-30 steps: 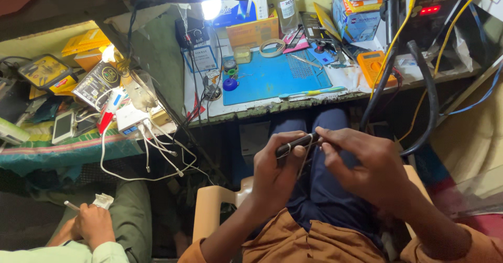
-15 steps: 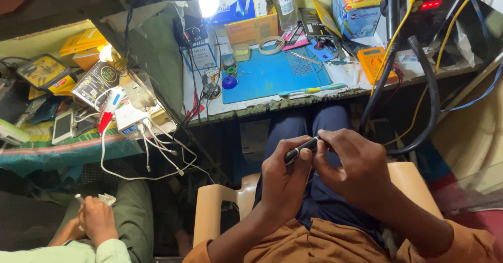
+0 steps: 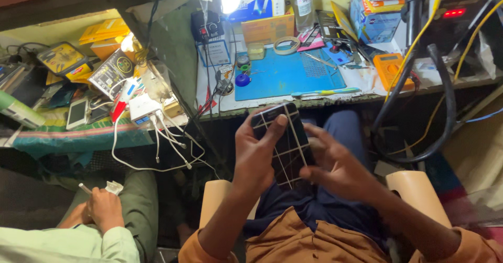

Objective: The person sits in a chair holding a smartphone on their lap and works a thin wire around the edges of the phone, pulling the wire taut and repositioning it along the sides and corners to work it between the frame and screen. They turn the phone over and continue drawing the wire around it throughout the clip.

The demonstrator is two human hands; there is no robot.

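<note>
Phone (image 3: 285, 145) sits over the person's lap, just below the workbench edge, screen side up. Flat dark glassy slab, rectangular, thin pale lines crossing it in a grid. Left hand (image 3: 258, 155) wraps its left edge, fingers closed around it, thumb tip pressed on the top face near the upper end. Right hand (image 3: 335, 163) cups the right edge and lower corner, fingers curled loosely against the side, gripping it. Behind: blue rubbery mat (image 3: 288, 74) on the bench (image 3: 367, 87), smooth roll of tape (image 3: 287, 45), stiff black hose (image 3: 445, 111) looping right. Bottom left, another person's hand (image 3: 105, 208) holds a thin white stick.
</note>
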